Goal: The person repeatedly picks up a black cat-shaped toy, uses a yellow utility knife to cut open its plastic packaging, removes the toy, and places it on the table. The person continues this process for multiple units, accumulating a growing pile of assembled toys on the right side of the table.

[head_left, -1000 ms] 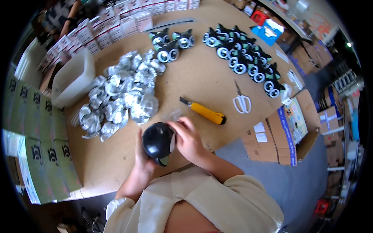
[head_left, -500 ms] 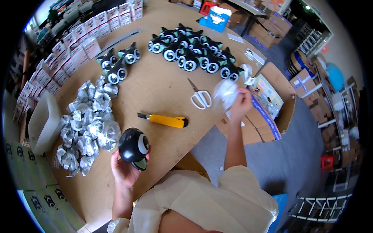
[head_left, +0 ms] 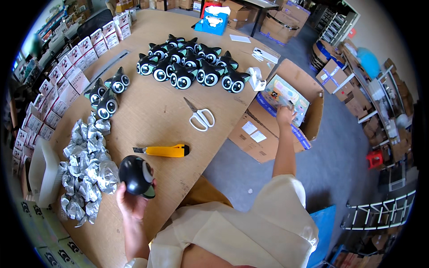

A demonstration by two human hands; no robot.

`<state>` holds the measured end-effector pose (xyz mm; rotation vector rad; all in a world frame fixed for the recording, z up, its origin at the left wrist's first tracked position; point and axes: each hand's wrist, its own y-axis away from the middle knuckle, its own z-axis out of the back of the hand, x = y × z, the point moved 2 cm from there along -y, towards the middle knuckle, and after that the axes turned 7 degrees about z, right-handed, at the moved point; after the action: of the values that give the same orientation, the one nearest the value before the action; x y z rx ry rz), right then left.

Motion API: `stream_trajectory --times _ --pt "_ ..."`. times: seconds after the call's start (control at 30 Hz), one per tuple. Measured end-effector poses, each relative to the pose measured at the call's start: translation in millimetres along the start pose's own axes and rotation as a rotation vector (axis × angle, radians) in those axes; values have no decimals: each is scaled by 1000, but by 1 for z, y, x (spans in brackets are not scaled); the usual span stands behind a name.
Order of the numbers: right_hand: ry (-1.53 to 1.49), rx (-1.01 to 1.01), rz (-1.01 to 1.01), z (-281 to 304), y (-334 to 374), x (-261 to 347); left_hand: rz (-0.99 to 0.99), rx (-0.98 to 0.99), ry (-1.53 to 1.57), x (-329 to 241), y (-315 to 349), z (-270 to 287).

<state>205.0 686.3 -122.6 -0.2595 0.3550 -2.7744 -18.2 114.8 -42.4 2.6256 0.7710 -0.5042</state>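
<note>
My left hand (head_left: 132, 201) is wrapped round the underside of a black cat-head figure (head_left: 136, 176), held tilted above the table's near edge. One large white-ringed eye and a green ear show on it. My right hand (head_left: 286, 116) reaches over the rim of an open cardboard box (head_left: 315, 120), fingers apart, with no wrapper visible in them. Below it lies a colourful printed sheet (head_left: 292, 96). Left of the held figure is a pile of silver foil-wrapped pieces (head_left: 87, 165). A yellow utility knife (head_left: 165, 151) and white-handled scissors (head_left: 202, 119) lie on the table.
Several matching cat heads (head_left: 183, 76) stand grouped at the far side, with 3 more (head_left: 107, 102) to the left. A tape dispenser (head_left: 256, 79) sits at the right edge. White printed boxes (head_left: 71, 73) line the left; a translucent tub (head_left: 44, 174) stands beside the foil.
My right hand has moved from beside the table to over the cardboard box, and the clear plastic it held no longer shows in it. The left hand still holds the cat head.
</note>
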Motion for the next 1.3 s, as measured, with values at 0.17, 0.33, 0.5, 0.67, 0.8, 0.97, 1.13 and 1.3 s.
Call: stream_trajectory --times 0.17,0.33,0.5,0.67,0.8,0.97,1.13,1.3 --pt "-53 -528 363 17 18 22 -179 -107 -292 4 -7 -16" --pt "-1238 -63 804 116 172 187 -321 25 -580 -3 -5 -17" --pt "-1595 797 1188 157 287 287 -362 106 -690 -6 9 -18" --pt "-1523 755 1293 163 315 318 -390 141 -839 -23 33 1" --pt "-1518 733 1293 154 346 334 -406 -25 -1068 -30 50 17" --pt "-1550 839 1237 147 368 347 -434 -83 -1088 -35 68 30" --pt "-1542 734 1315 143 381 354 -420 -151 -978 -32 82 43" --pt "-1529 905 1304 140 381 360 -411 -124 -899 -35 84 54"
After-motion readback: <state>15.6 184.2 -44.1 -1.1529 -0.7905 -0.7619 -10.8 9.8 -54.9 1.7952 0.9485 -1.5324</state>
